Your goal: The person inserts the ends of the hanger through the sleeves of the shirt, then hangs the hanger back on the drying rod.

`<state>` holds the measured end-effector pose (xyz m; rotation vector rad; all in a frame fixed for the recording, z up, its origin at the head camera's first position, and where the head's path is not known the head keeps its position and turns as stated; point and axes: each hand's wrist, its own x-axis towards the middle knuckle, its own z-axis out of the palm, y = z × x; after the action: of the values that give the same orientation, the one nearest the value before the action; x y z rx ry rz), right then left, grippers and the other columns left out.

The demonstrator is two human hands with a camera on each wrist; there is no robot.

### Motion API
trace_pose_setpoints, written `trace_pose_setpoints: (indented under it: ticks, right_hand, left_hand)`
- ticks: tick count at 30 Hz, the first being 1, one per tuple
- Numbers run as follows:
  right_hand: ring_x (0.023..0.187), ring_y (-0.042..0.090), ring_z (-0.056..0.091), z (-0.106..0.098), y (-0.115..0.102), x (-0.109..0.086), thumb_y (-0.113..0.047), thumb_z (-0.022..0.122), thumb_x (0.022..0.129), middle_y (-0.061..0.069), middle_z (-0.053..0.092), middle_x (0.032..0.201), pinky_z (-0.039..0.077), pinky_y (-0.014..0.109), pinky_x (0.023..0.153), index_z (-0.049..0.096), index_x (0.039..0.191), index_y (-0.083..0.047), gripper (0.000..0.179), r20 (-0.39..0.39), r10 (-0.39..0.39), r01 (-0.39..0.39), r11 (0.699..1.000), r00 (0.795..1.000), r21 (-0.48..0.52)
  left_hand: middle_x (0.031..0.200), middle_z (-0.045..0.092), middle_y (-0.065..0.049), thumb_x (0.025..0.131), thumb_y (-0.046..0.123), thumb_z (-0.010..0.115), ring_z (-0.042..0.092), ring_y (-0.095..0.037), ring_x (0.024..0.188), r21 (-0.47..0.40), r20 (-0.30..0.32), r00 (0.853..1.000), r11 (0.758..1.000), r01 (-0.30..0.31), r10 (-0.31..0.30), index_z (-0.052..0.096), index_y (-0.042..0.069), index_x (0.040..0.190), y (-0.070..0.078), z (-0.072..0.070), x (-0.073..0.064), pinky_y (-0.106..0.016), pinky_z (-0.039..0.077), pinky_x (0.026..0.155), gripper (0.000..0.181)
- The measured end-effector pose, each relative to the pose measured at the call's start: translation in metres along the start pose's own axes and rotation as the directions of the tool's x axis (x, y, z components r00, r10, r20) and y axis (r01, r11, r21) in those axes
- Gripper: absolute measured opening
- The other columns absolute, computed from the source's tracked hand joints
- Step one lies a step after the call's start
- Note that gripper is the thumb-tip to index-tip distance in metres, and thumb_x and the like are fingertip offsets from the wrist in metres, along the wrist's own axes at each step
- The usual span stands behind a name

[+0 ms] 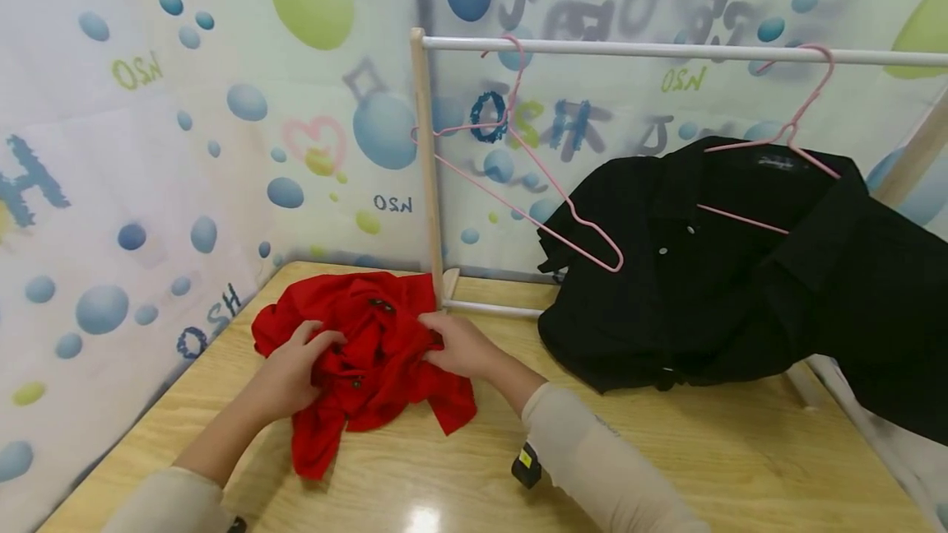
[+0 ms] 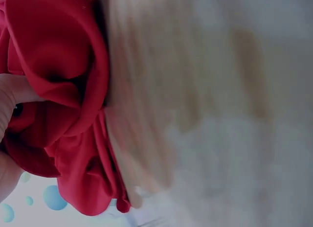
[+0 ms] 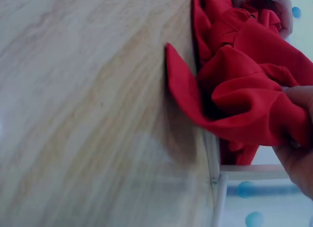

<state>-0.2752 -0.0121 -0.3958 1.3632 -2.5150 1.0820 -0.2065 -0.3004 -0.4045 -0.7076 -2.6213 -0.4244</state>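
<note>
A crumpled red shirt [image 1: 370, 385] with dark buttons lies bunched on the wooden table beside the rack's left post. My left hand [image 1: 292, 368] grips its left side; in the left wrist view a thumb and finger [image 2: 19, 87] press into the red folds. At the shirt's right side, my right hand [image 1: 459, 344] pinches the cloth, and the right wrist view shows that hand [image 3: 298, 163] with fabric gathered between thumb and fingers. One loose flap of the shirt [image 3: 181, 85] hangs toward the tabletop. Some fingertips are hidden in the folds.
Behind the shirt stands a rack with a white rail [image 1: 629, 48] and a wooden post [image 1: 427, 171]. A bare pink hanger [image 1: 533, 163] hangs at its left end. Farther right, a black shirt [image 1: 622, 303] hangs on another pink hanger [image 1: 803, 105]. Patterned curtains enclose the table [image 1: 459, 484].
</note>
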Motion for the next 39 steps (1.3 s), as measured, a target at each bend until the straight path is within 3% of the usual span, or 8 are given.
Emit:
trace_pose_setpoints:
  ticks: [5, 15, 20, 28, 39]
  right_hand:
    - [0.084, 0.015, 0.056, -0.016, 0.003, -0.008, 0.008, 0.067, 0.080, 0.002, 0.063, 0.091, 0.049, 0.024, 0.078, 0.062, 0.099, -0.005, 0.024, -0.051, -0.023, 0.024, 0.999, 0.998, 0.025]
    - [0.080, 0.014, 0.059, -0.053, 0.013, -0.032, 0.005, 0.068, 0.083, 0.000, 0.065, 0.091, 0.052, 0.026, 0.073, 0.065, 0.097, -0.007, 0.019, -0.123, 0.056, -0.053, 0.998, 0.991, 0.026]
    - [0.081, 0.014, 0.058, -0.067, 0.017, -0.045, 0.004, 0.068, 0.084, -0.003, 0.065, 0.092, 0.052, 0.029, 0.075, 0.065, 0.098, -0.009, 0.019, -0.126, 0.090, -0.088, 0.996, 0.988, 0.020]
    - [0.078, 0.013, 0.059, -0.086, 0.027, -0.071, 0.004, 0.070, 0.082, -0.003, 0.068, 0.093, 0.054, 0.030, 0.073, 0.067, 0.101, -0.010, 0.024, -0.186, 0.088, -0.102, 0.992, 0.979, -0.068]
    - [0.081, 0.017, 0.058, -0.111, 0.030, -0.107, 0.007, 0.073, 0.078, 0.004, 0.066, 0.096, 0.055, 0.035, 0.074, 0.068, 0.102, -0.006, 0.028, -0.291, 0.112, -0.158, 0.978, 0.950, -0.137]
  left_hand:
    - [0.114, 0.049, -0.019, 0.061, -0.012, 0.075, 0.060, -0.028, 0.074, 0.043, -0.037, 0.997, 0.997, -0.069, 0.071, 0.058, 0.009, 0.113, 0.006, -0.005, 0.009, -0.038, 0.053, 0.057, 0.058]
    - [0.116, 0.051, -0.018, 0.065, -0.014, 0.076, 0.060, -0.035, 0.092, 0.069, -0.028, 0.993, 0.991, -0.116, 0.118, 0.060, 0.009, 0.112, 0.025, -0.019, 0.032, -0.044, 0.056, 0.070, 0.054]
    - [0.116, 0.052, -0.020, 0.067, -0.013, 0.076, 0.061, -0.036, 0.091, 0.114, -0.016, 0.985, 0.979, -0.169, 0.172, 0.062, 0.008, 0.111, 0.035, -0.021, 0.043, -0.044, 0.055, 0.074, 0.051]
    - [0.113, 0.053, -0.018, 0.070, -0.013, 0.075, 0.060, -0.031, 0.088, 0.127, -0.028, 0.964, 0.957, -0.259, 0.265, 0.063, 0.009, 0.109, 0.050, -0.016, 0.060, -0.041, 0.054, 0.079, 0.046]
    - [0.116, 0.053, -0.015, 0.074, -0.013, 0.072, 0.060, -0.028, 0.091, 0.112, -0.010, 0.946, 0.941, -0.321, 0.324, 0.062, 0.011, 0.113, 0.075, -0.003, 0.084, -0.038, 0.054, 0.080, 0.047]
